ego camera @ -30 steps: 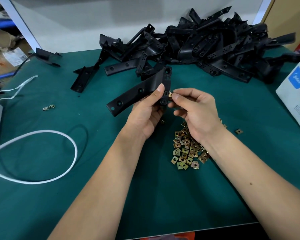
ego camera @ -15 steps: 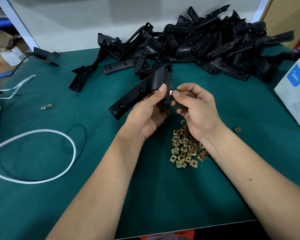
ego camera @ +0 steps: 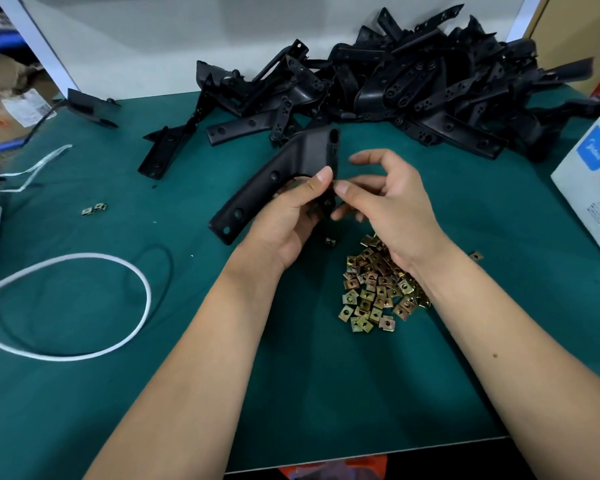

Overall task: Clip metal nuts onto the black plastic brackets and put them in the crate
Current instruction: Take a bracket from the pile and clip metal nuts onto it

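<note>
My left hand (ego camera: 291, 216) grips a long black plastic bracket (ego camera: 284, 174) above the green table, thumb on its right edge. My right hand (ego camera: 392, 206) is beside it. Its thumb tip touches the bracket's edge, the index finger is lifted and the other fingers reach under the bracket's lower end. No nut shows between the fingers. Below my right wrist lies a heap of brass-coloured metal nuts (ego camera: 374, 289). A big pile of black brackets (ego camera: 413, 91) fills the back of the table. No crate is in view.
A white box (ego camera: 593, 181) stands at the right edge. A white cord (ego camera: 146, 289) loops on the left. Two stray nuts (ego camera: 94, 208) lie at the left, one nut (ego camera: 476, 255) at the right. Separate brackets (ego camera: 163, 150) lie at the back left.
My right hand pinched a nut against the bracket's edge before; now its index finger has lifted off and the nut is out of sight. The bracket stays in my left hand.
</note>
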`<state>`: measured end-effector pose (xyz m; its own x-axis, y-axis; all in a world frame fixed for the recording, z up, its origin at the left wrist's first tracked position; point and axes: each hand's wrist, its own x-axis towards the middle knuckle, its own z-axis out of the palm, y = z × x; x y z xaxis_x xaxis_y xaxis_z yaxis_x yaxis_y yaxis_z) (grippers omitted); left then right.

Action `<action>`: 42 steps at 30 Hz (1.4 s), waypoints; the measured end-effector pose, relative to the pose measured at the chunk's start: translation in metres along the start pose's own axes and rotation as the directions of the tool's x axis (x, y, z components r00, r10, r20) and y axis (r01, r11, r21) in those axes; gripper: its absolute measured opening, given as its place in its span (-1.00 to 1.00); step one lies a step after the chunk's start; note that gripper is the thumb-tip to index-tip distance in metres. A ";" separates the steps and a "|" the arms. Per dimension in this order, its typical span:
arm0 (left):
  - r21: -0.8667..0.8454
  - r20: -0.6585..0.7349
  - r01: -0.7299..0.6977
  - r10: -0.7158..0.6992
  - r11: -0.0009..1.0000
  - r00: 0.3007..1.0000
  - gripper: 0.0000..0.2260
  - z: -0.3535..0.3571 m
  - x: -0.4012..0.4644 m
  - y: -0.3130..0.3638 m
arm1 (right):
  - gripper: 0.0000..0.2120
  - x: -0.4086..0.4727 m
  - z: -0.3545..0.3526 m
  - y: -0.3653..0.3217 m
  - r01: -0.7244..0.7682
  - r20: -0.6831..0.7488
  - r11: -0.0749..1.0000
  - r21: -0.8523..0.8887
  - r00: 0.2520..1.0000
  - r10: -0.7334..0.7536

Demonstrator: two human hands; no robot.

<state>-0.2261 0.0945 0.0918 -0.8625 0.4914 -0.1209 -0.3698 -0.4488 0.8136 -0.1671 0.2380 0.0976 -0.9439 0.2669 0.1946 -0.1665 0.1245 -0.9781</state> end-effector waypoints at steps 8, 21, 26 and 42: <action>-0.300 -0.177 -0.152 0.102 0.942 0.979 -0.75 -0.022 -0.001 0.017 | -0.80 0.001 -0.006 0.003 0.303 0.398 0.555 -0.774 0.916 0.054; -0.015 -0.078 -0.007 0.006 1.000 0.997 -0.66 -0.014 -0.005 0.008 | -0.80 0.000 -0.007 0.002 0.086 0.027 0.974 -0.211 0.996 -0.082; 0.083 -0.043 0.020 -0.016 0.996 0.999 -0.67 -0.012 -0.008 0.007 | -0.91 0.000 -0.007 -0.003 -0.029 -0.029 0.980 0.196 0.999 0.035; 0.146 0.062 0.037 -0.046 0.989 0.997 -0.78 0.002 -0.016 0.000 | -0.85 -0.001 -0.005 -0.006 -0.066 -0.090 0.862 0.503 0.988 0.128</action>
<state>-0.2119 0.0876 0.0949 -0.8212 0.5572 -0.1229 -0.3471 -0.3168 0.8827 -0.1643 0.2416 0.1034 -0.9278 0.3657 0.0733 -0.2246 -0.3909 -0.8926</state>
